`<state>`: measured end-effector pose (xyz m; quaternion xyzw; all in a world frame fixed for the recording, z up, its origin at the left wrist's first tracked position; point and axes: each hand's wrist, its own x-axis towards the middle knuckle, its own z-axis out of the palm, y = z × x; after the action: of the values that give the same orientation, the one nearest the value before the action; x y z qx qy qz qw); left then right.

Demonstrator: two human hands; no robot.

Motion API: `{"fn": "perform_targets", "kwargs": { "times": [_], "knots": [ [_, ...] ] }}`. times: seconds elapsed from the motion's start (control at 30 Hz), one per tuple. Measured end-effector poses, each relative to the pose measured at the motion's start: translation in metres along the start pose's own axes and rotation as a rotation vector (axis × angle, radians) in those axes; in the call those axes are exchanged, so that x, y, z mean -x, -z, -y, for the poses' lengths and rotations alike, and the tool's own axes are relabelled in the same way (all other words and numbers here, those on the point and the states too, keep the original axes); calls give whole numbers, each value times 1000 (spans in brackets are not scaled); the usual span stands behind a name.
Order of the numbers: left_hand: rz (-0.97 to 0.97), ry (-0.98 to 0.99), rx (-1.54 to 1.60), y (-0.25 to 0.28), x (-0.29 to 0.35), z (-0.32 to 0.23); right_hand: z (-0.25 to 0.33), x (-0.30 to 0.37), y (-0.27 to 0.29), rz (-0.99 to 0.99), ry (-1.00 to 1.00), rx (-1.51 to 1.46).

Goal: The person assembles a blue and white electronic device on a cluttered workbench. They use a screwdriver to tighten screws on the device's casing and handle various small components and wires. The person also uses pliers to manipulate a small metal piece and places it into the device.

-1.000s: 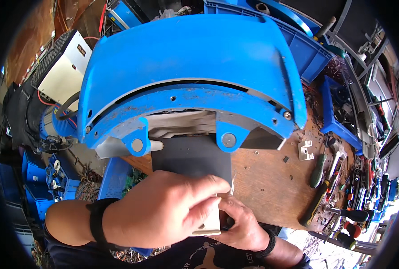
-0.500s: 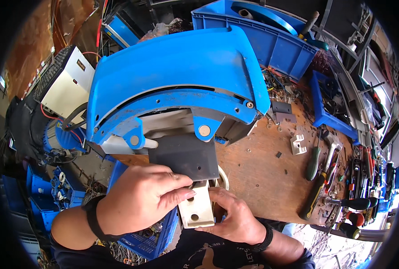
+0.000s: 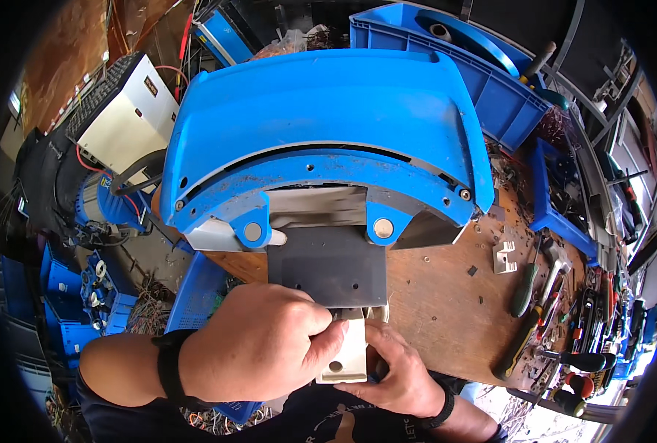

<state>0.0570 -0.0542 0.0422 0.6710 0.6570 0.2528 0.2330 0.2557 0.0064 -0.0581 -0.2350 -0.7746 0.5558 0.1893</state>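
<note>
A pale metal bracket (image 3: 353,345) with a round hole is in my right hand (image 3: 403,373), whose fingers wrap its right side and lower end. My left hand (image 3: 258,343) is closed above the bracket, thumb and forefinger together by its upper end; anything pinched there is hidden. Just beyond the fingers, a dark flat plate (image 3: 328,262) with two small holes meets the bracket's far end. The plate reaches under a large curved blue housing (image 3: 332,100), between two blue lugs with round pins.
The wooden bench (image 3: 431,325) extends to the right. On it are a second metal bracket (image 3: 504,257), a green-handled screwdriver (image 3: 523,292), a hammer (image 3: 524,336) and several more hand tools. Behind stands a blue crate (image 3: 490,96); at left, a pale machine box (image 3: 125,111).
The housing and plate now appear further right in the picture. My left hand has moved right over the bracket, covering more of it, and the right hand keeps its grip.
</note>
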Motion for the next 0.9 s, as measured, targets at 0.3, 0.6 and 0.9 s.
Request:
{"fn": "perform_targets", "kwargs": {
  "times": [0.3, 0.6, 0.9],
  "knots": [
    [106, 47, 6, 6, -5, 2, 42, -17, 30, -169, 390, 328],
    [-69, 27, 33, -1, 3, 7, 69, -44, 14, -57, 182, 258],
    [-185, 98, 167, -11, 15, 15, 75, -45, -3, -126, 155, 338]
  ]
}}
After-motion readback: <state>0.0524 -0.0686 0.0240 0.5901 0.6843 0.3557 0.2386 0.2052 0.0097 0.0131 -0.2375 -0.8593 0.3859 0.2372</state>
